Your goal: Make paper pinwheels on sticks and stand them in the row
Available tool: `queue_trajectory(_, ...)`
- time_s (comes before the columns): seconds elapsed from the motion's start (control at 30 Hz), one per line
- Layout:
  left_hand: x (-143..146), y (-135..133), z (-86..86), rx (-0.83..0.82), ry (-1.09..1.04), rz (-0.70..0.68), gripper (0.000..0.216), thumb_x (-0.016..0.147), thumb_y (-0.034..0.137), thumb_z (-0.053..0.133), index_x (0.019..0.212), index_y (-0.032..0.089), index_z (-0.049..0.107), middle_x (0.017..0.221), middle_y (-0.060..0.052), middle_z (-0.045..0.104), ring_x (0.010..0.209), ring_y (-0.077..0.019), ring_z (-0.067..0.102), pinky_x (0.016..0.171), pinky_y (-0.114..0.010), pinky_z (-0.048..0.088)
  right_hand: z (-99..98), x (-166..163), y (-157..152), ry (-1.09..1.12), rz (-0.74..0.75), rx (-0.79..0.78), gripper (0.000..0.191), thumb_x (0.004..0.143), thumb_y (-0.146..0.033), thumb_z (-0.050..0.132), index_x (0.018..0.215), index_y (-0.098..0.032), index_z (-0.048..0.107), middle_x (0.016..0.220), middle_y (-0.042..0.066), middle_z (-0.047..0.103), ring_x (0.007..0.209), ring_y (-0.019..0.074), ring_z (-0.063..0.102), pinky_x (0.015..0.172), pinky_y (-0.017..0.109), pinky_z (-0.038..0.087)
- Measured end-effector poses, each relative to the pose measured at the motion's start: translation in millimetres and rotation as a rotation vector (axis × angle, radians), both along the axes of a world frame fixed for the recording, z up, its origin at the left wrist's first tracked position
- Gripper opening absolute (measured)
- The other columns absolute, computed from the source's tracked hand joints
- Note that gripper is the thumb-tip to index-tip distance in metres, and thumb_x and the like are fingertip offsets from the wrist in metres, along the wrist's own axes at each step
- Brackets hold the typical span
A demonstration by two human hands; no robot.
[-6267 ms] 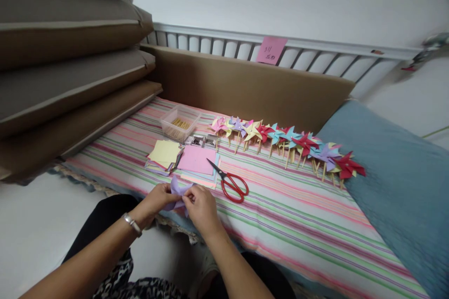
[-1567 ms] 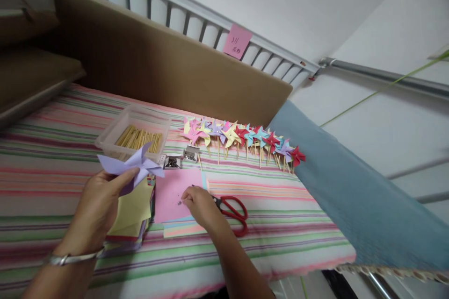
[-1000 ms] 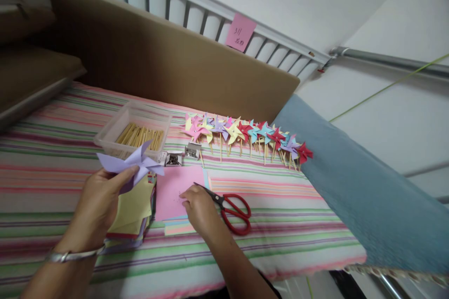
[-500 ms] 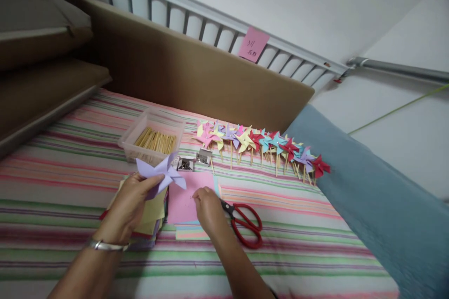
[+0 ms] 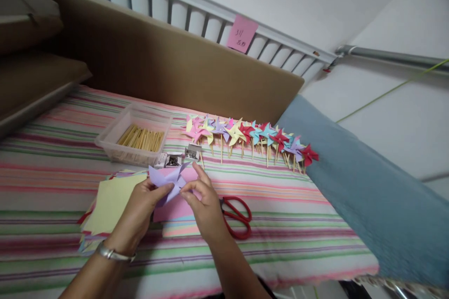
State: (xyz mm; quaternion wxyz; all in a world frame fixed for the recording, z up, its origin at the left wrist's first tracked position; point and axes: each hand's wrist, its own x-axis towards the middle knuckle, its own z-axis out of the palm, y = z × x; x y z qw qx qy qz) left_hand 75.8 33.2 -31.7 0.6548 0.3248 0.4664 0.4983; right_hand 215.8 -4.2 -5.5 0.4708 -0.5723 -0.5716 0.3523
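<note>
My left hand (image 5: pixel 142 208) grips a folded purple paper pinwheel (image 5: pixel 167 176), thumb on its front. My right hand (image 5: pixel 204 204) has come up to the pinwheel's centre with thumb and forefinger pinched together; what they hold is too small to make out. Both hands hover above a pink sheet (image 5: pixel 170 206) on a stack of coloured paper. Red-handled scissors (image 5: pixel 236 216) lie just right of my right hand, partly hidden by it.
A clear tub of wooden sticks (image 5: pixel 135 140) and small boxes of pins (image 5: pixel 178 158) sit behind the hands. A row of finished pinwheels (image 5: pixel 249 138) lies to the right. A yellow paper stack (image 5: pixel 110 201), brown board (image 5: pixel 168 65) and blue cloth (image 5: pixel 368 196) surround the striped cloth.
My right hand lifted from the pink sheet and came up to the pinwheel's centre. My left hand brought the pinwheel lower and to the right, towards it.
</note>
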Motion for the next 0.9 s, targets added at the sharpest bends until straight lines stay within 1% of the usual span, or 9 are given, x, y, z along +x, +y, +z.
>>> queue_trajectory(0.1, 6.7, -5.0, 1.6, -0.004, 0.026, -0.028, 0.020, 0.058, 0.026, 0.079, 0.075, 0.015, 0.072, 0.062, 0.001, 0.069, 0.054, -0.0112, 0.055, 0.055, -0.021, 0.041, -2.8, -0.6, 0.9, 0.013, 0.005, -0.013, 0.010, 0.075, -0.014, 0.062, 0.074, -0.022, 0.069, 0.147, 0.005, 0.036, 0.136, 0.0219, 0.029, 0.110, 0.037, 0.021)
queue_trajectory(0.2, 9.6, -7.9, 2.0, 0.005, 0.029, -0.050, 0.019, 0.058, 0.026, 0.079, 0.072, 0.015, 0.072, 0.059, 0.002, 0.067, 0.051, -0.0098, 0.052, 0.051, -0.019, 0.037, -5.3, -0.6, 2.2, 0.027, -0.015, -0.020, 0.010, 0.074, -0.015, 0.062, 0.074, -0.022, 0.069, 0.146, 0.007, 0.038, 0.136, 0.0223, 0.029, 0.110, 0.038, 0.020)
queue_trajectory(0.37, 8.4, -9.1, 0.8, 0.042, 0.015, -0.076, 0.020, 0.060, 0.025, 0.078, 0.078, 0.016, 0.074, 0.065, 0.000, 0.069, 0.061, -0.0131, 0.057, 0.058, -0.021, 0.040, -8.8, -0.7, 3.1, 0.027, -0.018, -0.017, 0.008, 0.075, -0.016, 0.063, 0.074, -0.021, 0.069, 0.144, 0.009, 0.040, 0.135, 0.0229, 0.030, 0.110, 0.039, 0.020)
queue_trajectory(0.57, 5.9, -9.8, 6.2, 0.030, 0.059, -0.060, 0.019, 0.059, 0.026, 0.077, 0.074, 0.015, 0.073, 0.059, 0.001, 0.066, 0.052, -0.0098, 0.049, 0.050, -0.019, 0.035, -8.9, -1.4, 2.8, 0.000, -0.024, 0.026, 0.008, 0.075, -0.016, 0.063, 0.074, -0.021, 0.069, 0.142, 0.009, 0.043, 0.134, 0.0224, 0.033, 0.110, 0.039, 0.020)
queue_trajectory(0.73, 6.3, -10.0, 7.5, 0.053, 0.065, -0.045, 0.019, 0.059, 0.024, 0.075, 0.076, 0.015, 0.074, 0.064, -0.001, 0.069, 0.057, -0.0122, 0.054, 0.055, -0.021, 0.039, -11.7, -1.3, 4.4, 0.047, 0.013, 0.018, 0.008, 0.074, -0.015, 0.063, 0.072, -0.021, 0.068, 0.143, 0.009, 0.042, 0.134, 0.0233, 0.033, 0.109, 0.040, 0.022)
queue_trajectory(0.83, 6.5, -10.3, 7.9, 0.046, 0.043, -0.048, 0.022, 0.058, 0.023, 0.076, 0.079, 0.016, 0.074, 0.069, -0.002, 0.072, 0.060, -0.0134, 0.057, 0.058, -0.022, 0.042, -13.8, -1.7, 4.9, 0.069, 0.003, 0.002, 0.007, 0.072, -0.016, 0.063, 0.071, -0.020, 0.069, 0.142, 0.010, 0.042, 0.134, 0.0244, 0.032, 0.109, 0.041, 0.021)
queue_trajectory(0.9, 6.3, -10.5, 9.1, 0.045, 0.041, -0.057, 0.022, 0.058, 0.024, 0.076, 0.078, 0.016, 0.074, 0.068, -0.002, 0.072, 0.058, -0.0132, 0.057, 0.057, -0.022, 0.042, -14.5, -1.6, 4.9, 0.073, -0.005, -0.004, 0.007, 0.072, -0.017, 0.063, 0.071, -0.021, 0.069, 0.141, 0.010, 0.043, 0.134, 0.0245, 0.032, 0.109, 0.041, 0.020)
